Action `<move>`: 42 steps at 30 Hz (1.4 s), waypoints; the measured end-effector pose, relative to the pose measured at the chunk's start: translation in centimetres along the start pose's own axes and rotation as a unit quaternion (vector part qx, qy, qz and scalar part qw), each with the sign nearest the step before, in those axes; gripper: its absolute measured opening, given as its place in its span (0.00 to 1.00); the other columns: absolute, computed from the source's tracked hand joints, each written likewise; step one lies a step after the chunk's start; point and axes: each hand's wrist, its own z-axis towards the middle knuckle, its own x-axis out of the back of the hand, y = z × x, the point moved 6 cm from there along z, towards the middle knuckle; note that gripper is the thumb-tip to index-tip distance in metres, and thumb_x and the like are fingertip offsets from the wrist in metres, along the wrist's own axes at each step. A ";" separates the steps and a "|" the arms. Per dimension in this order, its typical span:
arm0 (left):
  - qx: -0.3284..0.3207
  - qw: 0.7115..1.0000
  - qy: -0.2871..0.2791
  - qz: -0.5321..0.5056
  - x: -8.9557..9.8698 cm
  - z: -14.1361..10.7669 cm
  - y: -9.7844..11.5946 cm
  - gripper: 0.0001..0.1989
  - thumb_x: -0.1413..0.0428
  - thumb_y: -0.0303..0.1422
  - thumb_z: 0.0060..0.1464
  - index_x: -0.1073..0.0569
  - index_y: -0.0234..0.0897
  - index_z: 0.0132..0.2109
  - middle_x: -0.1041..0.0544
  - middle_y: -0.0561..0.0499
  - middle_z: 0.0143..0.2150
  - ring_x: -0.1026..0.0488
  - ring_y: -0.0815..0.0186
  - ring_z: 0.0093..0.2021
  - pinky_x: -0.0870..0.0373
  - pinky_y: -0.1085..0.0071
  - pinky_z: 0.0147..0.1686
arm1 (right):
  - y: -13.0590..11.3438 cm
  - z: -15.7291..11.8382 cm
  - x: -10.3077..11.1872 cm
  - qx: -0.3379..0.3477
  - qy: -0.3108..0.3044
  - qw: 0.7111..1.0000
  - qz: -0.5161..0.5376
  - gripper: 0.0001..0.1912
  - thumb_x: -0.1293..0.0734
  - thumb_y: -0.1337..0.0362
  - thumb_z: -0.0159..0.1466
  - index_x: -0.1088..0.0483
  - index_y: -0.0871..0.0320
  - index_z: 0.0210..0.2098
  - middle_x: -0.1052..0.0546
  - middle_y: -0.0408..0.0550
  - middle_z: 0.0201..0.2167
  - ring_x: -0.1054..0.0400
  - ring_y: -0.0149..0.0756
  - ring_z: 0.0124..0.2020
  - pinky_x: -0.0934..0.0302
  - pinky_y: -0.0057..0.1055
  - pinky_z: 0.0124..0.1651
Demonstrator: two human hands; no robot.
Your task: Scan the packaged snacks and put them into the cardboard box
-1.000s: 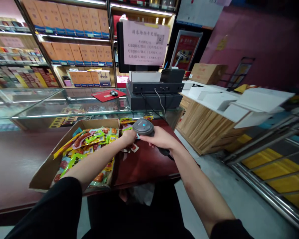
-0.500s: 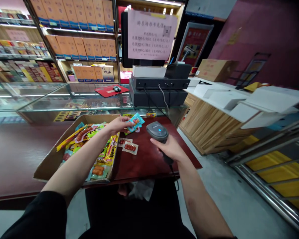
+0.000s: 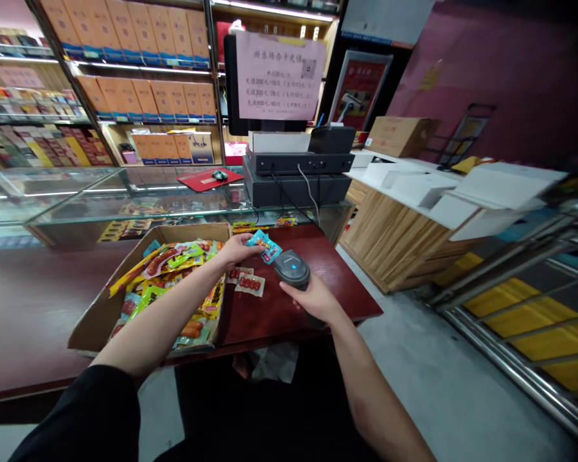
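Note:
Between the fingers of my left hand [image 3: 237, 249] are blue snack packets [image 3: 268, 246], held above the dark red tabletop [image 3: 279, 305]. My right hand [image 3: 315, 299] is wrapped round the handle of a grey barcode scanner [image 3: 293, 269] with a blue light on top. The scanner's head is close to the right edge of the blue packets. Two clear packets of small red sausages [image 3: 249, 283] lie on the table below my left hand. Left of them stands an open cardboard box [image 3: 87, 326] filled with colourful snack packets and sausages, partly hidden by my left forearm.
A glass display counter [image 3: 149, 183] runs behind the table, bearing a red mouse pad [image 3: 197, 179] and a monitor with a pink notice [image 3: 282, 77]. A wooden cabinet [image 3: 385, 237] stands to the right, and a metal railing [image 3: 505, 359] farther right.
My right hand has brought the scanner left, nearer the blue packets. The packets in my left hand have tilted, and the camera view has shifted slightly.

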 end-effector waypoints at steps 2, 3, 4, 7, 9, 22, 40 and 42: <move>-0.019 1.000 0.012 -0.006 -0.1 0.0 0.0 0.21 0.30 0.31 0.33 0.28 0.33 0.36 0.22 0.52 0.30 0.25 0.68 0.29 0.25 0.69 0.34 | 0.1 -0.3 0.0 0.011 0.015 1.000 -0.019 0.19 0.32 0.50 0.58 0.28 0.61 0.36 0.27 0.43 0.18 0.31 0.34 0.19 0.38 0.28 0.25; -0.022 0.999 0.014 -0.022 -0.2 0.1 -0.1 0.22 0.30 0.31 0.33 0.29 0.33 0.36 0.22 0.52 0.30 0.25 0.67 0.30 0.25 0.68 0.34 | 0.0 -0.4 0.0 0.013 0.020 0.999 -0.027 0.19 0.32 0.50 0.58 0.28 0.61 0.35 0.26 0.44 0.18 0.30 0.35 0.20 0.37 0.29 0.25; -0.024 0.999 0.015 -0.040 -0.3 0.1 -0.2 0.22 0.30 0.30 0.33 0.30 0.34 0.37 0.22 0.52 0.31 0.24 0.67 0.31 0.24 0.67 0.34 | -0.1 -0.4 0.0 0.015 0.023 0.999 -0.032 0.19 0.32 0.50 0.58 0.27 0.61 0.35 0.26 0.44 0.18 0.30 0.36 0.21 0.37 0.29 0.26; -0.023 0.997 0.002 -0.068 -0.6 0.0 -0.2 0.24 0.29 0.29 0.32 0.31 0.34 0.37 0.22 0.51 0.32 0.23 0.66 0.33 0.24 0.66 0.36 | -0.7 -0.5 0.1 0.020 0.038 0.998 -0.036 0.20 0.31 0.51 0.57 0.26 0.61 0.40 0.25 0.45 0.20 0.27 0.38 0.24 0.34 0.31 0.29; -0.023 0.997 -0.014 -0.071 -0.7 -0.2 -0.1 0.23 0.29 0.30 0.33 0.31 0.34 0.37 0.21 0.50 0.33 0.23 0.65 0.34 0.24 0.66 0.36 | -1.1 -0.5 0.3 0.021 0.050 0.998 -0.036 0.21 0.30 0.51 0.56 0.26 0.60 0.43 0.24 0.46 0.21 0.27 0.40 0.26 0.34 0.32 0.30; -0.057 0.996 -0.006 -0.070 -0.1 0.4 -0.1 0.22 0.30 0.31 0.31 0.31 0.34 0.35 0.22 0.51 0.33 0.24 0.67 0.33 0.24 0.65 0.37 | -2.0 1.4 1.1 0.034 0.050 0.997 -0.057 0.19 0.31 0.53 0.57 0.26 0.60 0.42 0.23 0.47 0.21 0.26 0.40 0.26 0.35 0.31 0.29; -0.107 0.970 0.182 0.119 15.0 -6.0 5.4 0.22 0.31 0.41 0.35 0.27 0.35 0.36 0.22 0.51 0.29 0.25 0.67 0.28 0.30 0.74 0.29 | -7.4 7.5 -0.4 0.103 -0.091 0.991 -0.005 0.17 0.31 0.51 0.57 0.29 0.60 0.33 0.29 0.41 0.15 0.34 0.32 0.17 0.40 0.27 0.22; -0.119 0.948 0.235 0.179 18.2 -7.9 5.8 0.21 0.31 0.42 0.35 0.25 0.34 0.35 0.22 0.51 0.28 0.26 0.68 0.27 0.31 0.75 0.29 | -8.3 8.6 -1.1 0.124 -0.109 0.986 -0.015 0.16 0.31 0.51 0.57 0.28 0.60 0.32 0.29 0.41 0.15 0.34 0.32 0.16 0.39 0.27 0.22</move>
